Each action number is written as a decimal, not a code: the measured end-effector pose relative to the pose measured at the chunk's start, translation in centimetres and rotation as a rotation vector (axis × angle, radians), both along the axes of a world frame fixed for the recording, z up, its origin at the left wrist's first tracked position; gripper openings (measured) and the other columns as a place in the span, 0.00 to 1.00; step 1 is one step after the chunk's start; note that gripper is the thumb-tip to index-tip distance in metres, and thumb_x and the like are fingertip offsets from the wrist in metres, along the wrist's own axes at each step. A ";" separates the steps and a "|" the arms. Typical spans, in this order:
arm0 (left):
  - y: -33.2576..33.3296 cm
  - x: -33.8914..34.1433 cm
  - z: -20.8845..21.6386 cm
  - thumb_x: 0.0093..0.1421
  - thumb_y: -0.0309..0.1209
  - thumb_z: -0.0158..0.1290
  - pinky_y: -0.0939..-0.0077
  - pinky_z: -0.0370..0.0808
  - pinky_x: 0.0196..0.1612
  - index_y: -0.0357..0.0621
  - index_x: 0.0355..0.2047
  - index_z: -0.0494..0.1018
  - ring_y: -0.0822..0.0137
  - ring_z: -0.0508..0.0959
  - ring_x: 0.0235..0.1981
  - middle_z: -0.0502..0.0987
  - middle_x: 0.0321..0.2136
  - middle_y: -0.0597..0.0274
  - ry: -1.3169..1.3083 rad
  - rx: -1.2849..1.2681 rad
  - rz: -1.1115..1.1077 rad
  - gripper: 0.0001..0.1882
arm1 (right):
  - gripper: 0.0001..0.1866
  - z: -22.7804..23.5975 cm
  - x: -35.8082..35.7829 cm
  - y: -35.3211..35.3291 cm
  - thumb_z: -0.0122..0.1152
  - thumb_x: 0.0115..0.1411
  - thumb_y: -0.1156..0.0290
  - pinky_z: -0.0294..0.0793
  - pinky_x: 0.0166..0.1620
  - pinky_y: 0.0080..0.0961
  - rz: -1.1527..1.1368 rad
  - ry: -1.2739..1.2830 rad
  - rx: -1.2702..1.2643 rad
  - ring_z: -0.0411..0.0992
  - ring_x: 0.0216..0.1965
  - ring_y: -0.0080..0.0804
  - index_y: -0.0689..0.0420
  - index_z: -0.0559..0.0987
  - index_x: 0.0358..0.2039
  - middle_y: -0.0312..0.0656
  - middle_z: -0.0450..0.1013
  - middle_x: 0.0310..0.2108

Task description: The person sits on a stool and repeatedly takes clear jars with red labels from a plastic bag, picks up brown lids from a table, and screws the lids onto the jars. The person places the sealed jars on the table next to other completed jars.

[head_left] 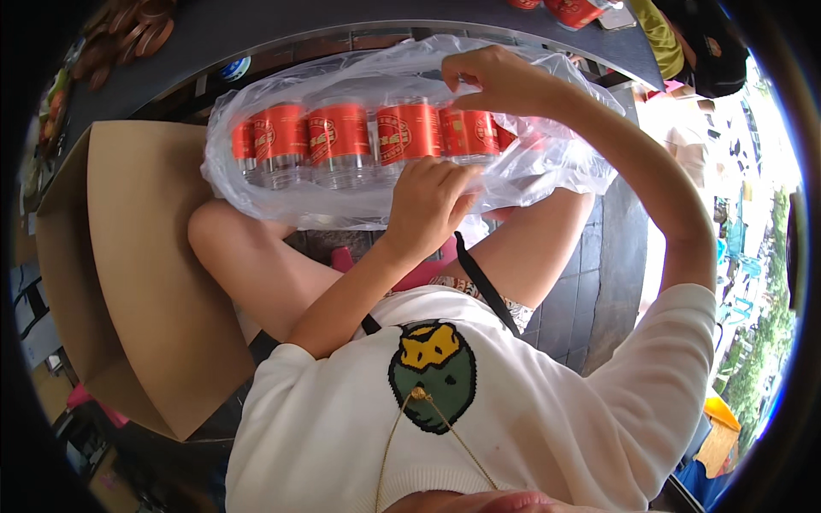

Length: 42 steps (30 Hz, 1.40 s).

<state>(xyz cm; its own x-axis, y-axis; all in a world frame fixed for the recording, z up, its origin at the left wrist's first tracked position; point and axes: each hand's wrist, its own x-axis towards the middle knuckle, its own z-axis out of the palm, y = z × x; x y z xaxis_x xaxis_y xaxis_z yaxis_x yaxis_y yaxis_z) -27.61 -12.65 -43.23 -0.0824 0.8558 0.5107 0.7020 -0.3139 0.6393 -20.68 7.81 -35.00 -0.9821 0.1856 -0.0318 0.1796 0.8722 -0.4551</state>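
Observation:
A clear plastic bag (282, 201) lies across my knees with several clear jars in it, each with an orange-red label. One jar (339, 137) shows near the middle of the row, and another jar (409, 132) lies just beyond my left hand. My left hand (432, 201) is closed at the bag's near side, its fingers bent over the film. Above the far side of the bag is my right hand (505, 81), fingers curved, with a gap between them and the thumb. I see no jar in that gap.
An open cardboard box (162, 274) stands to my left. Beyond the bag runs a dark tabletop (282, 21), with brown round items (137, 38) at its left and a red-labelled container (575, 10) at its right. Another person (701, 43) is at the far right.

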 end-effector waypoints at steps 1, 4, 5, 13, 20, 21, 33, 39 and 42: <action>0.5 0.1 0.9 0.51 0.33 0.60 0.68 0.69 0.36 0.42 0.43 0.73 0.62 0.75 0.30 0.75 0.26 0.63 -0.016 -0.036 -0.009 0.19 | 0.13 0.3 0.4 -0.7 0.66 0.48 0.69 0.65 0.30 0.28 -0.079 0.076 0.005 0.66 0.24 0.31 0.58 0.71 0.31 0.40 0.66 0.21; 2.1 1.2 1.3 0.51 0.38 0.61 0.68 0.73 0.33 0.41 0.47 0.69 0.60 0.77 0.31 0.76 0.27 0.60 0.039 -0.160 -0.038 0.25 | 0.21 0.2 1.7 -1.4 0.67 0.46 0.70 0.69 0.32 0.29 -0.178 0.276 0.116 0.67 0.26 0.34 0.54 0.71 0.42 0.41 0.68 0.34; 2.7 1.8 1.3 0.51 0.38 0.61 0.68 0.74 0.33 0.41 0.46 0.69 0.60 0.77 0.32 0.76 0.27 0.59 0.062 -0.170 -0.041 0.24 | 0.24 0.5 2.3 -2.3 0.67 0.46 0.69 0.70 0.33 0.30 -0.219 0.292 0.158 0.68 0.28 0.35 0.52 0.70 0.44 0.42 0.67 0.38; 5.2 5.2 0.0 0.57 0.39 0.55 0.67 0.74 0.23 0.43 0.37 0.71 0.59 0.79 0.23 0.75 0.18 0.59 0.379 -0.436 -0.033 0.14 | 0.22 -2.8 8.7 -2.1 0.62 0.50 0.52 0.74 0.37 0.39 -0.458 -0.510 0.507 0.76 0.36 0.42 0.54 0.75 0.40 0.45 0.77 0.32; 5.0 1.9 0.9 0.60 0.37 0.51 0.61 0.74 0.26 0.43 0.26 0.70 0.55 0.78 0.23 0.74 0.18 0.58 0.192 -0.143 -0.205 0.11 | 0.10 -3.4 8.8 2.1 0.52 0.57 0.63 0.75 0.30 0.37 -0.330 -0.286 0.702 0.78 0.29 0.41 0.54 0.76 0.27 0.44 0.77 0.24; 4.6 1.9 1.3 0.59 0.36 0.52 0.62 0.75 0.28 0.43 0.25 0.70 0.56 0.78 0.25 0.75 0.20 0.58 0.229 -0.220 -0.253 0.11 | 0.08 -3.5 8.9 2.9 0.50 0.58 0.65 0.75 0.31 0.39 -0.303 -0.266 0.705 0.77 0.29 0.43 0.55 0.75 0.29 0.44 0.76 0.23; -1.0 4.3 -0.4 0.55 0.29 0.51 0.61 0.73 0.32 0.41 0.26 0.68 0.55 0.77 0.27 0.74 0.21 0.56 -0.042 -0.309 -0.496 0.06 | 0.07 -7.2 6.5 8.3 0.51 0.58 0.67 0.77 0.31 0.39 -0.496 -0.080 0.764 0.77 0.29 0.46 0.55 0.75 0.31 0.47 0.77 0.26; -3.4 4.6 0.2 0.60 0.32 0.49 0.59 0.73 0.31 0.40 0.26 0.68 0.51 0.77 0.27 0.74 0.21 0.52 -0.168 -0.363 -0.528 0.09 | 0.09 -7.9 7.0 9.1 0.50 0.58 0.65 0.77 0.34 0.43 -0.592 0.017 0.698 0.76 0.31 0.51 0.55 0.77 0.30 0.52 0.76 0.28; -2.7 3.7 0.3 0.61 0.35 0.50 0.60 0.73 0.32 0.41 0.27 0.69 0.52 0.77 0.28 0.74 0.23 0.53 -0.134 -0.360 -0.446 0.11 | 0.09 -6.7 6.4 8.6 0.52 0.57 0.66 0.73 0.34 0.46 -0.594 0.108 0.546 0.73 0.32 0.57 0.58 0.76 0.29 0.56 0.74 0.29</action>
<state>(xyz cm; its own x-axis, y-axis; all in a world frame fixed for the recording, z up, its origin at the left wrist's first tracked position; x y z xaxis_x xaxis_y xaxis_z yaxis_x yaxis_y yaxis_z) -23.89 -15.35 -42.88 0.2818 0.9401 0.1917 0.4576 -0.3073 0.8344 -14.25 16.41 -41.72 -0.7074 0.6383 0.3036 0.6614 0.7492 -0.0341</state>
